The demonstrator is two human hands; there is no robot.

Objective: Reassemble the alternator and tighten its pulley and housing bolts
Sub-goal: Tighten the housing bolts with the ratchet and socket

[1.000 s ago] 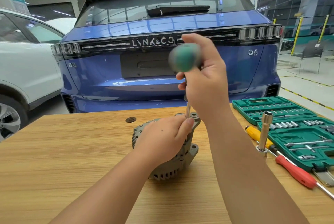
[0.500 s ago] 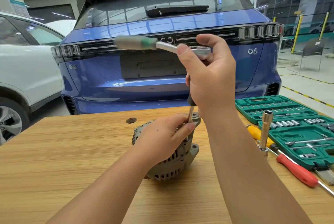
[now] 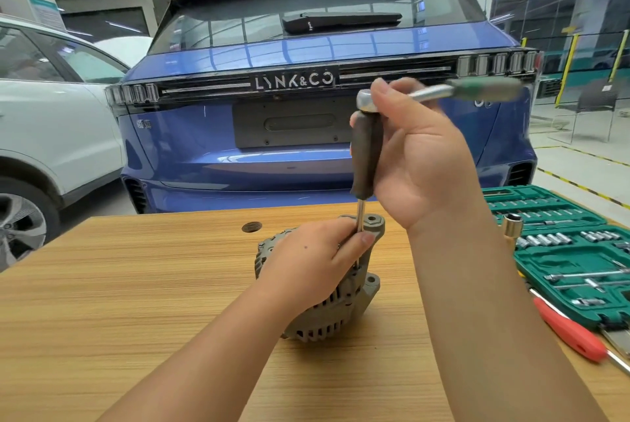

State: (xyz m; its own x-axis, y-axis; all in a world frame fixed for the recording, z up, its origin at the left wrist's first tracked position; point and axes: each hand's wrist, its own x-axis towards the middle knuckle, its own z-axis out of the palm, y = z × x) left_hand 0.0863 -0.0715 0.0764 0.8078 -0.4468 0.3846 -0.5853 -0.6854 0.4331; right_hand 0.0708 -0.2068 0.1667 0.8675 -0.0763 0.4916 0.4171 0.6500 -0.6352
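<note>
**Alternator on bench, driver and ratchet applied: head view**

Head view, single frame.

- Alternator point(image 3: 344, 305): grey cast housing with vent slots, resting on the wooden table point(image 3: 136, 285), near its middle. Two mounting ears face right, one above the other.
- Left hand point(image 3: 313, 261): laid over the top of the alternator, fingers curled, thumb and fingertips pinching the thin metal shaft point(image 3: 360, 217) just above the housing.
- Extension driver point(image 3: 366, 155): dark grey handle, upright, with the shaft running straight down into the alternator beside the upper ear. The point of contact is hidden by the left hand.
- Ratchet point(image 3: 443, 92): chrome head seated on top of the driver handle; green-and-grey grip reaching out to the right, blurred.
- Right hand point(image 3: 419, 155): raised above the alternator, fingers wrapped around the driver handle and the ratchet head.
- Green socket case point(image 3: 562, 251): open at the table's right edge, rows of chrome sockets inside.
- Red-handled screwdriver point(image 3: 569, 329): lying on the table in front of the case.
- Blue car point(image 3: 306, 56): rear end directly behind the table; white car point(image 3: 51, 114) to the left.
</note>
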